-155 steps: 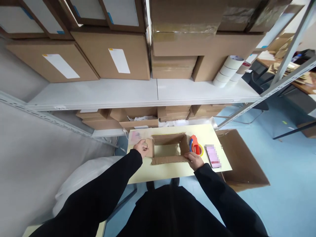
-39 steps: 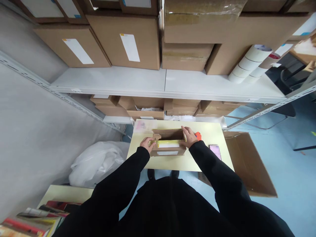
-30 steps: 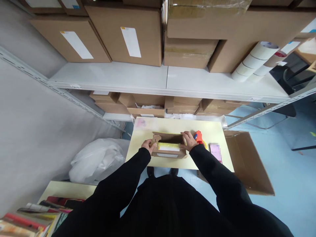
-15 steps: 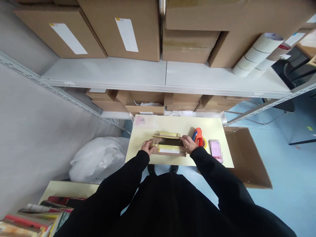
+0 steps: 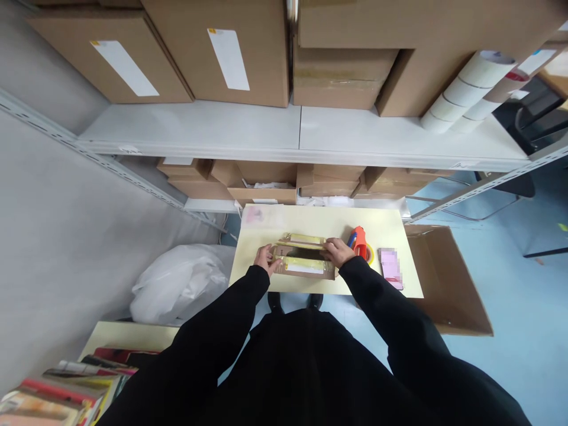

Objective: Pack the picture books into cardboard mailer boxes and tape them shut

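A small cardboard box (image 5: pixel 303 261) with yellow tape on its flaps lies on the pale yellow table (image 5: pixel 319 222). The two long flaps are folded almost together, with a dark gap between them. My left hand (image 5: pixel 265 258) presses on the box's left end, fingers curled against the flaps. My right hand (image 5: pixel 338 251) presses on the right end, fingers bent over the top. An orange tape dispenser (image 5: pixel 360 245) with a yellow roll stands just right of my right hand. A pink item (image 5: pixel 390 267) lies farther right.
A white shelf (image 5: pixel 302 133) above the table carries large cardboard boxes (image 5: pixel 222 53) and white tape rolls (image 5: pixel 461 97). An open carton (image 5: pixel 448 284) stands on the blue floor at the right. A white plastic bag (image 5: pixel 181 284) lies left, and books (image 5: pixel 57 393) at the bottom left.
The box was open with flaps spread flat; the long flaps have been folded inward and are now nearly closed. Both hands moved from the outer flaps to the box's ends.
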